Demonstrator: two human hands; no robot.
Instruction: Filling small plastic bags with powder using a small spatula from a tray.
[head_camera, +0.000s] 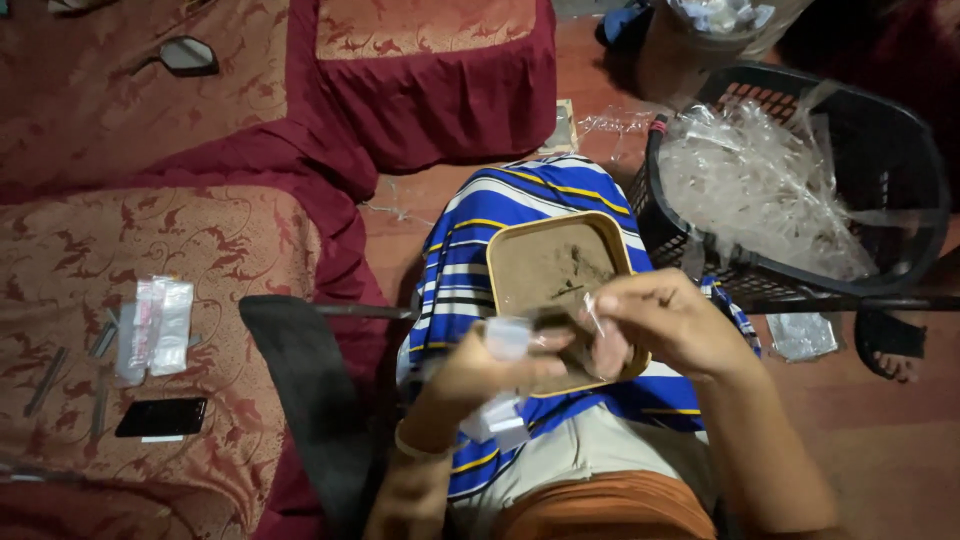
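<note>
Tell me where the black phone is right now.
In the head view the flat black phone lies at lower left on the red patterned cushion, just below the small clear plastic packets, apart from both hands.

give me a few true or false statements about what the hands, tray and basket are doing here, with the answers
1. The tray rests on a blue striped cloth over the person's lap. True.
2. The tray holds clear water. False: it holds a brown powdery material.
3. The left hand holds a small clear plastic packet. True.
4. The black basket lies to the person's left. False: it stands to the right of the tray, with crumpled clear plastic in it.
5. The right hand rests on the phone. False: it is over the tray's near edge, close to the left hand, and the black phone lies apart on the patterned cushion.
</note>
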